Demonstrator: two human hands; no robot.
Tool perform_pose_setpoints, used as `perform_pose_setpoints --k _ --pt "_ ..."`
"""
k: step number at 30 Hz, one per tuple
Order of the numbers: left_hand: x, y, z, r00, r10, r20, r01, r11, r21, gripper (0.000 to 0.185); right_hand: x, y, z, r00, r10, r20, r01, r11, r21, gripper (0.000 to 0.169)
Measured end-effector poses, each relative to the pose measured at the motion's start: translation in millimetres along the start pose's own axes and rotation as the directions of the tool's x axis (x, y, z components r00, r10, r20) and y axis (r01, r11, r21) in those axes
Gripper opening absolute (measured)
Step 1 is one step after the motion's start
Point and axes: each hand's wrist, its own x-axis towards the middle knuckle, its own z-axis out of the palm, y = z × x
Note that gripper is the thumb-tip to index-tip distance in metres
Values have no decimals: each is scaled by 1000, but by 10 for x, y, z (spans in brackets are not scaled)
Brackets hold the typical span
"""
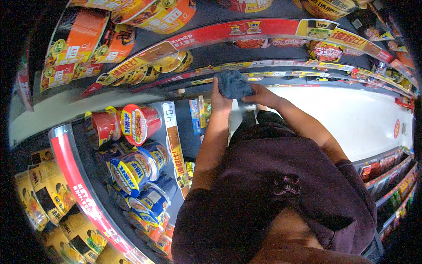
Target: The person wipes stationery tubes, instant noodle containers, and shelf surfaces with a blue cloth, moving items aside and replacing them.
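Note:
A crumpled dark blue-grey cloth (233,84) is held up between my two hands, in front of the lower shelf edges. My left hand (220,100) grips its left side, with the thumb up along the edge. My right hand (262,95) pinches the lower right corner. Part of the fingers of both hands is hidden behind the cloth or blurred. Just beyond the cloth runs a shelf edge with yellow price strips (227,67).
Instant noodle tubs, red (140,124) and blue (133,171), crowd a display shelf at my left. A red shelf strip (77,175) curves beside gold noodle packs (51,191). Orange noodle cartons (77,36) stand at upper left. Stocked racks (389,184) line the right, beyond the white floor (336,122).

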Motion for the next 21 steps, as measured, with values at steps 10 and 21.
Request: perform_pose_setpoints --k 10,21 --pt "336 425 -502 983 92 -157 -104 992 -66 29 75 -281 194 995 -9 -104 37 961 274 65" --pt "633 -162 -100 963 -11 -270 91 953 288 37 -279 -292 -427 769 115 -629 346 752 561 33"
